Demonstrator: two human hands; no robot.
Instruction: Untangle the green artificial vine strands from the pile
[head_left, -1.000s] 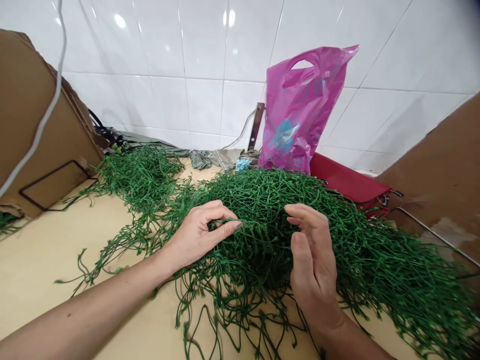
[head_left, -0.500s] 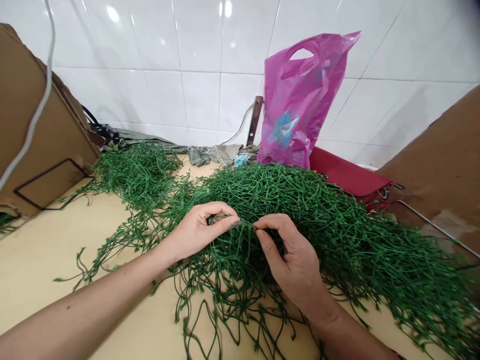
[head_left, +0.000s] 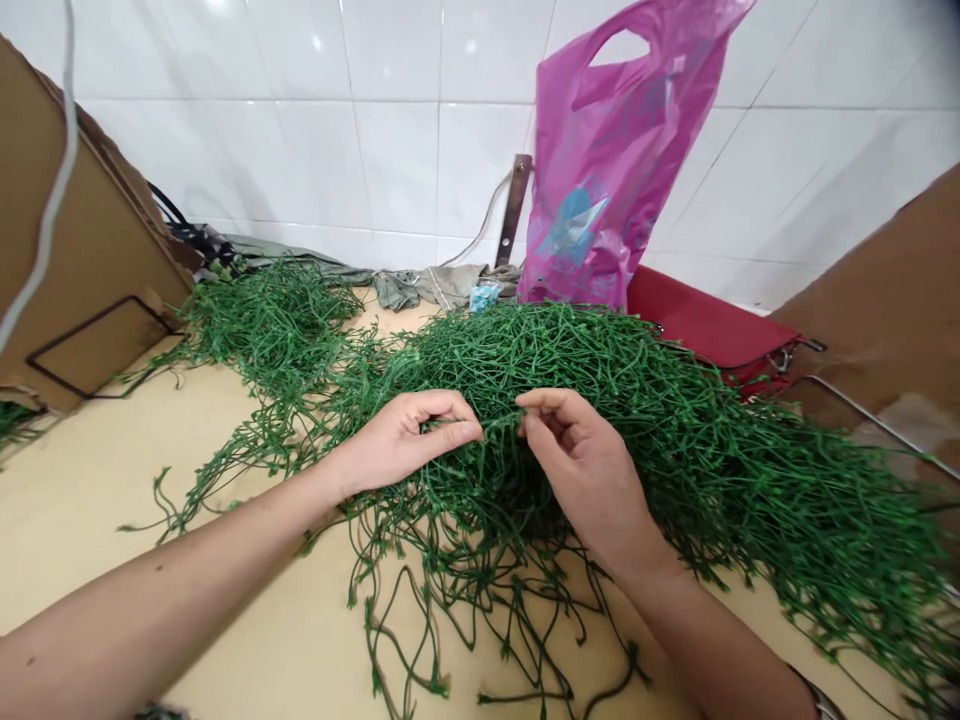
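A big heap of thin green artificial plant stems (head_left: 570, 360), with small bud-like tips, spreads across the tabletop. Over its front middle, my left hand (head_left: 420, 435) pinches a green stem between thumb and index finger. My right hand (head_left: 585, 465) is a short way to the right, its thumb and index finger close together at what looks like a stem's end; the fingertips partly hide it. Loose stems (head_left: 420, 620) hang and curl on the table below both hands.
A pink plastic bag (head_left: 600, 170) stands against the tiled wall, beside a red bag (head_left: 712, 315). Cardboard boxes flank the table, one left (head_left: 82, 220) and one right (head_left: 892, 300). A smaller stem pile (head_left: 270, 310) lies at left back. A white cable (head_left: 56, 190) hangs at left.
The camera view has tilted down slightly. My right hand has drawn a little away from my left, and its fingertips have come up; the left keeps its pinch.
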